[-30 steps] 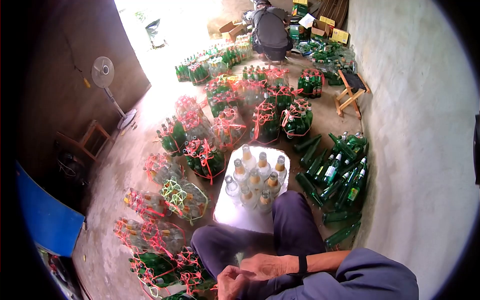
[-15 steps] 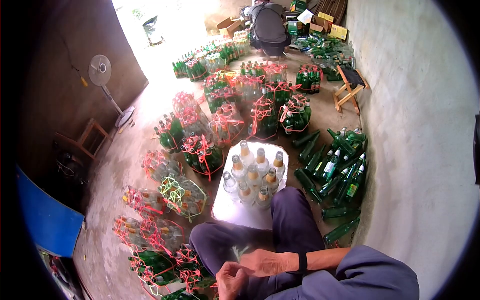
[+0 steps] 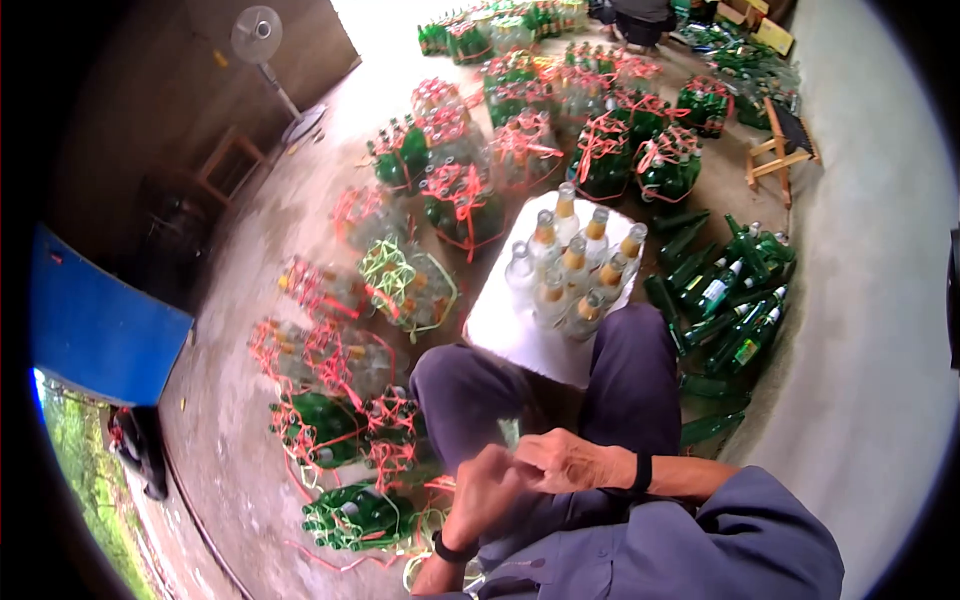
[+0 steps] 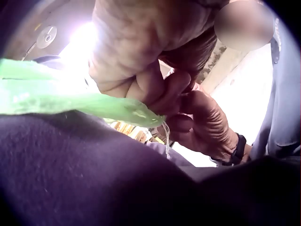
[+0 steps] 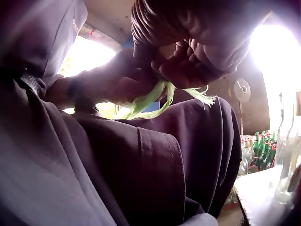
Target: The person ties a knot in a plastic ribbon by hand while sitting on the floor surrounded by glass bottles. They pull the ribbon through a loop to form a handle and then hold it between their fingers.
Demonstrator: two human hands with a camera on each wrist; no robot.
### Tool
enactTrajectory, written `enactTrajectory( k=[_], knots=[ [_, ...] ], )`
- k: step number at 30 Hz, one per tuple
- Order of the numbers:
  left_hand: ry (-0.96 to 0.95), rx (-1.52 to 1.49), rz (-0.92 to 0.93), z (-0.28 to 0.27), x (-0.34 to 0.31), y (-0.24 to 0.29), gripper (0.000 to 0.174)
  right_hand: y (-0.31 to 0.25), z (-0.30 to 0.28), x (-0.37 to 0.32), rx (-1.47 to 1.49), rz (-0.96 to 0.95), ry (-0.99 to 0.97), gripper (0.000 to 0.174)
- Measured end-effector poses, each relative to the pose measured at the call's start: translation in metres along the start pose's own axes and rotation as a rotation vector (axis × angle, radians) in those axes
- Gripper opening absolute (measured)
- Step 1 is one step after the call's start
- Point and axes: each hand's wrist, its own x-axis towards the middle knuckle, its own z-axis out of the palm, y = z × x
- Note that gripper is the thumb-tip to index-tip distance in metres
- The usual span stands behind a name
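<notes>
My left hand (image 3: 485,490) and right hand (image 3: 570,460) meet over my lap, fingertips together. A strip of pale green plastic twine (image 5: 146,101) is pinched between them, its frayed end (image 5: 200,95) sticking out past the right fingers. In the left wrist view the twine (image 4: 70,101) spreads out wide and thin below the left hand (image 4: 136,52). Curled fingers hide the exact spot where it is gripped. Just beyond my knees, several clear bottles (image 3: 574,262) with gold neck labels stand upright in a cluster on a white board (image 3: 510,330).
Bundles of bottles tied with red twine (image 3: 465,205) cover the floor ahead and left. One bundle has green twine (image 3: 395,280). Loose green bottles (image 3: 740,290) lie at right by the wall (image 3: 860,300). A folding stool (image 3: 780,155) and a fan (image 3: 257,40) stand farther off.
The head view has tipped down and swung left, so the scene sits higher and farther right. My hands remain together; the left one is blurred and its wristband now shows.
</notes>
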Motion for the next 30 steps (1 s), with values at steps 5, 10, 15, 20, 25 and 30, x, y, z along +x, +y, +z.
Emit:
enactTrajectory(
  k=[5,10,15,20,25,30],
  knots=[
    [-0.028,-0.276,-0.013,-0.007,-0.001,0.002,0.015,0.003,-0.003,0.006,0.045,0.020,-0.051,0.023],
    [-0.087,-0.202,0.069,-0.014,0.001,0.003,0.017,0.002,-0.002,0.006,0.083,0.036,-0.094,0.023],
    [-0.115,-0.156,0.023,-0.014,0.003,0.006,0.016,0.002,-0.004,0.007,0.054,0.037,-0.114,0.023],
    [-0.100,-0.100,-0.024,-0.013,0.004,0.008,0.018,0.004,-0.002,0.008,-0.028,0.003,-0.141,0.026],
    [-0.058,-0.127,0.065,-0.013,0.002,0.008,0.016,0.000,-0.001,0.008,-0.063,-0.058,-0.086,0.028],
    [-0.099,-0.371,-0.066,-0.008,0.003,0.001,0.012,0.001,0.002,0.009,0.068,-0.020,-0.018,0.028]
  ],
)
